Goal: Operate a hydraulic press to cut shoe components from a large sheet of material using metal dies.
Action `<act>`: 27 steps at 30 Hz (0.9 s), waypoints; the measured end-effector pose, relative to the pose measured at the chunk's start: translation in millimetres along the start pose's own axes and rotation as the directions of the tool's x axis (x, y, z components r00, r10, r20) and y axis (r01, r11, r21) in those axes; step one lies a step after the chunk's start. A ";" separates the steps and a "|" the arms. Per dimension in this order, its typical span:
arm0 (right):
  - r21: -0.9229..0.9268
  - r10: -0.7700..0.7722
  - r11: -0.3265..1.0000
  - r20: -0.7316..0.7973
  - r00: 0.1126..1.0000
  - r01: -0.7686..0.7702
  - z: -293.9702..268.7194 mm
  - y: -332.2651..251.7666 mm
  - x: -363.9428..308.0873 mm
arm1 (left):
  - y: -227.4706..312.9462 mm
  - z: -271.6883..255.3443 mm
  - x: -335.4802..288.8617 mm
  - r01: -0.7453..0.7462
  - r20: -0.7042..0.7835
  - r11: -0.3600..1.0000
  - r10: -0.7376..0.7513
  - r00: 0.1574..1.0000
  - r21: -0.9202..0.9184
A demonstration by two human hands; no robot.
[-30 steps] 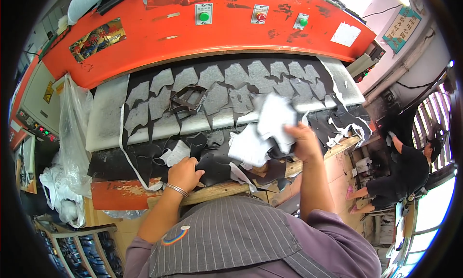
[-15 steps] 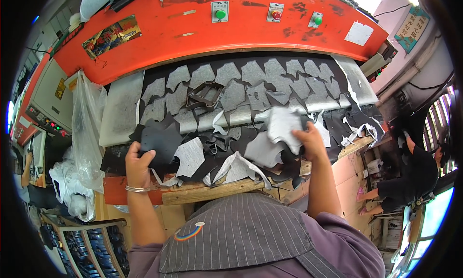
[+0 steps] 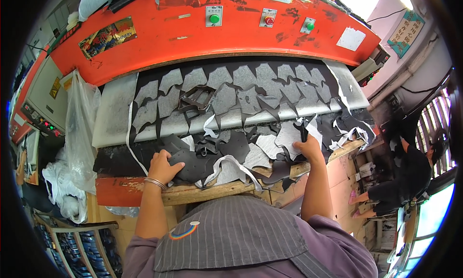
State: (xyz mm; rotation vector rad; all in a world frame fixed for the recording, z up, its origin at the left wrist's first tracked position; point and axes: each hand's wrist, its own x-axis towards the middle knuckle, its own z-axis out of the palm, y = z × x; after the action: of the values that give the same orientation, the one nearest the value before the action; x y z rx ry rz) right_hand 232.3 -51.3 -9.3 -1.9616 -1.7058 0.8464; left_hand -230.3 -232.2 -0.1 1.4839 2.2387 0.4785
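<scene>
My left hand (image 3: 164, 167) grips the left edge of a dark cut piece (image 3: 188, 163), with its thumb on top. That piece lies low over the loose scraps at the bed's front edge. Over on the right, my right hand (image 3: 309, 147) is closed at the edge of a pale grey cut piece (image 3: 288, 137); a narrow dark bit stands up by its fingers. Between the hands lie another dark cut piece (image 3: 235, 144) and a whitish cut piece (image 3: 257, 156). A metal cutting die (image 3: 197, 99) rests on the sheet of cut grey shapes (image 3: 219, 75) behind them.
An orange press beam (image 3: 193, 42) with green and red buttons spans the back. White strips (image 3: 349, 139) and dark scraps hang at the right. A wooden rail (image 3: 207, 193) edges the front. Clear plastic (image 3: 79, 128) hangs at left. Another person (image 3: 410, 167) is at far right.
My left hand has moved right and down, bringing the dark piece onto the scraps. The pale piece in my right hand has been lowered among the others. The view has shifted slightly.
</scene>
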 end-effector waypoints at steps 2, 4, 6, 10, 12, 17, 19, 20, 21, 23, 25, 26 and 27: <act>-0.010 -0.027 1.000 -0.010 1.000 0.027 0.2 6.0 1.3 | 10.2 -3.6 -1.5 -0.031 -0.041 0.997 0.034 0.999 0.072; -0.024 -0.090 0.996 -0.063 0.994 0.088 2.4 7.2 -6.3 | 17.7 -8.5 -0.5 0.118 0.076 0.973 -0.105 0.992 -0.200; 0.049 -0.132 0.989 -0.108 0.985 0.138 5.4 -7.4 -19.4 | 12.1 -1.1 -2.9 0.093 0.008 0.961 -0.095 0.995 -0.259; 0.293 -0.095 0.944 -0.200 0.975 0.152 -11.6 -8.0 -29.2 | 9.6 4.1 -6.9 0.026 -0.048 0.802 -0.069 0.996 -0.597; 0.321 -0.110 0.924 -0.293 0.950 0.206 -30.3 -2.5 -26.3 | -4.7 4.6 -7.6 0.045 -0.057 0.734 -0.114 0.992 -0.678; 0.869 -0.160 0.396 -0.254 0.954 0.298 -75.2 -46.3 -42.0 | -18.5 -19.8 -17.8 -0.033 -0.067 0.487 -0.053 0.996 -0.873; 0.932 -0.164 0.319 -0.125 0.978 0.173 -65.4 -39.1 -29.5 | -29.3 -31.4 -22.5 0.024 -0.008 0.388 -0.082 0.997 -0.921; 0.924 -0.081 0.374 -0.057 0.995 0.083 -54.0 -37.6 -25.8 | -34.2 -37.5 -26.1 0.074 0.046 0.279 -0.106 0.993 -0.957; 0.906 -0.062 0.422 0.070 0.996 -0.038 -46.2 -36.0 -25.1 | -37.9 -38.5 -26.8 0.076 0.043 0.285 -0.118 0.992 -0.955; 0.710 -0.004 0.694 0.171 0.985 -0.120 -15.5 -19.8 -21.6 | -44.3 -45.2 -29.3 -0.061 -0.079 0.179 -0.093 0.993 -0.982; -0.008 -0.053 0.999 0.035 0.998 0.053 3.8 -7.4 -25.6 | -37.9 -57.1 -30.8 -0.098 -0.106 0.103 -0.076 0.991 -0.990; -0.175 -0.092 0.981 -0.061 0.994 0.080 13.8 -1.7 -22.6 | -30.2 -63.2 -29.4 -0.131 -0.132 0.015 -0.037 0.991 -0.991; -0.175 -0.092 0.981 -0.064 0.994 0.080 15.6 4.5 -18.4 | -25.7 -66.7 -28.2 -0.158 -0.159 -0.077 0.005 0.987 -0.984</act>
State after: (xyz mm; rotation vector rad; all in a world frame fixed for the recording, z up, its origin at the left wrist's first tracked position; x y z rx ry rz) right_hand 223.8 -71.4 -20.4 -1.9847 -1.8613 0.6087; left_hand -274.8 -271.8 48.5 0.6107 0.9705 1.8182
